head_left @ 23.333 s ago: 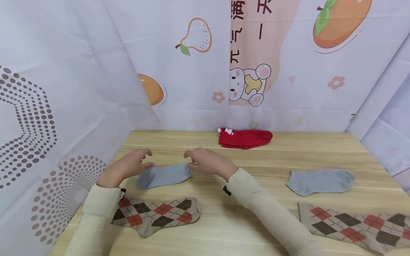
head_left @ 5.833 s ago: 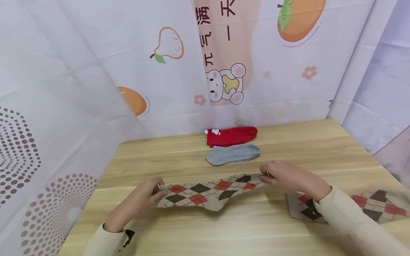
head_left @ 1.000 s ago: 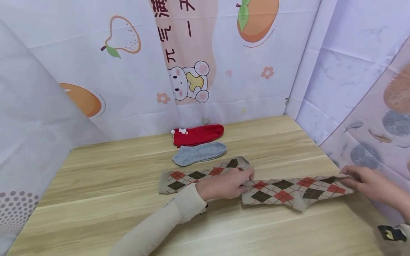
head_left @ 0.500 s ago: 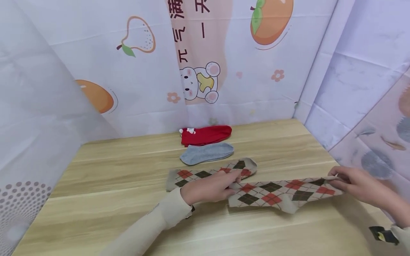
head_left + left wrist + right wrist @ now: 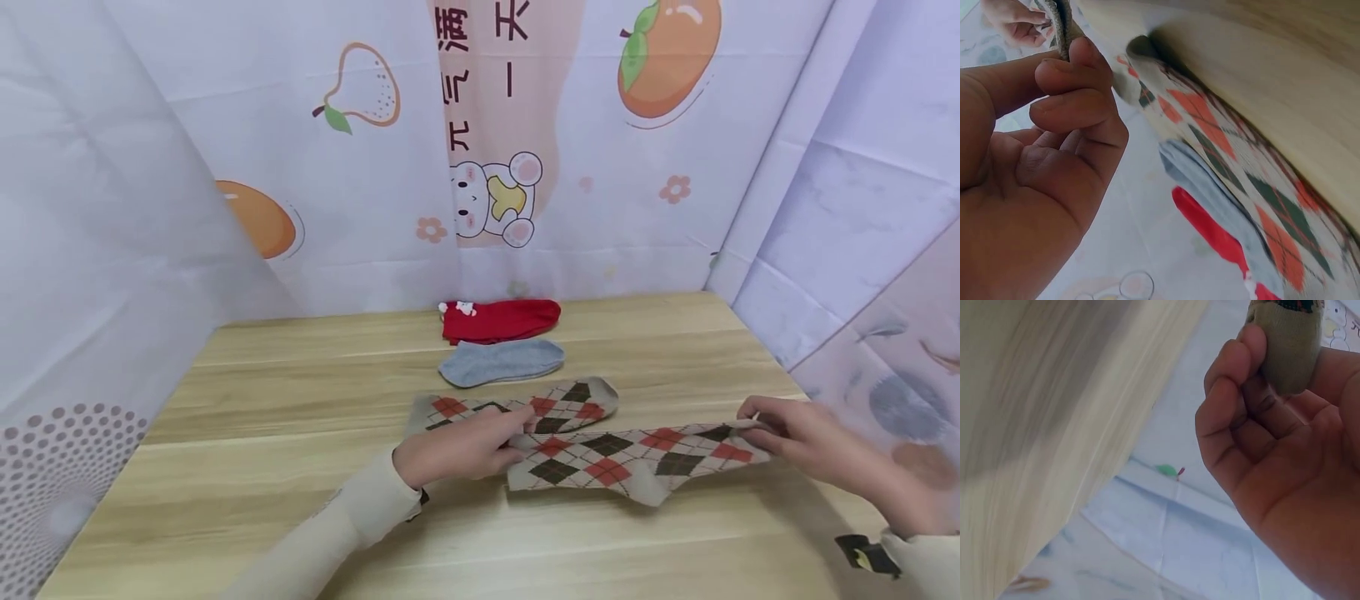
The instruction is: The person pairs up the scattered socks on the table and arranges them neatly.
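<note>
An argyle sock (image 5: 622, 467) in beige, red and dark green is stretched between my two hands, raised over the table. My left hand (image 5: 465, 446) pinches its cuff; in the left wrist view the cuff edge (image 5: 1062, 28) sits between thumb and fingers. At the other end, my right hand (image 5: 806, 437) pinches the toe (image 5: 1289, 356). A matching argyle sock (image 5: 577, 406) lies flat just behind, partly covered by my left hand. Beyond it rest grey ankle socks (image 5: 502, 363), one apparently upon the other, and red socks (image 5: 506, 321) with a white figure at the cuff.
The wooden table (image 5: 262, 467) ends at a printed white curtain (image 5: 360, 192) at the back, with more cloth hanging on the left and right (image 5: 862, 217).
Over the last second the held sock and both hands move left towards the lying argyle sock. Earlier, that one was held and then laid down; long before, the grey socks lay apart.
</note>
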`<state>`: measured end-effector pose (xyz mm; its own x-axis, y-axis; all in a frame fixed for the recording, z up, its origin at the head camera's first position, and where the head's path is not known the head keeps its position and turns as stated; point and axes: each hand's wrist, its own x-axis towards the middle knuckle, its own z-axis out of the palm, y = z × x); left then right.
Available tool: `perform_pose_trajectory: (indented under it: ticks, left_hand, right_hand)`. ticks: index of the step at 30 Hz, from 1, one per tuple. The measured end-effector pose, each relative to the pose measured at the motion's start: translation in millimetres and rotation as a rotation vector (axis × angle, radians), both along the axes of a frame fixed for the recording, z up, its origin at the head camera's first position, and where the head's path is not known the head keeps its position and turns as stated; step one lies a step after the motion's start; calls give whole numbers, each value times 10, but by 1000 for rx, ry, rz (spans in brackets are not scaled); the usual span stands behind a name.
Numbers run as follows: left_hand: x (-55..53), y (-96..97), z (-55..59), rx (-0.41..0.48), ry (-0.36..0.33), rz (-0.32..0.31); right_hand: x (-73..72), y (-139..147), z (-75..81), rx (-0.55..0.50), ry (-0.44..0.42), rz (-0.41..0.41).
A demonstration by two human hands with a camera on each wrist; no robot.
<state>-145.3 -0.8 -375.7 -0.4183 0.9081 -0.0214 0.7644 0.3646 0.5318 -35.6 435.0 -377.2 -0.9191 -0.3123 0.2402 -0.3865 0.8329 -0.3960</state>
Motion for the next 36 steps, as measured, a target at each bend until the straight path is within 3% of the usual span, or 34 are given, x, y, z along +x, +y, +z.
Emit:
perform_pose_trajectory:
  ticks: [10,18,27,36]
  left_hand:
    - [-55,-332,17,18,16,93]
    - [-149,-571,24,30,-9,133]
    - [-268,-858,43,27,-65,218]
    - [-397,-1164,74,30,-111,289]
  right_hand:
    - [-202,-299,48,-44,-49,67]
    - [-403,-514,29,-48,-6,139]
    - [-566,-827,118,-38,-104,109]
    - [-793,-1151,190,13,-99,121]
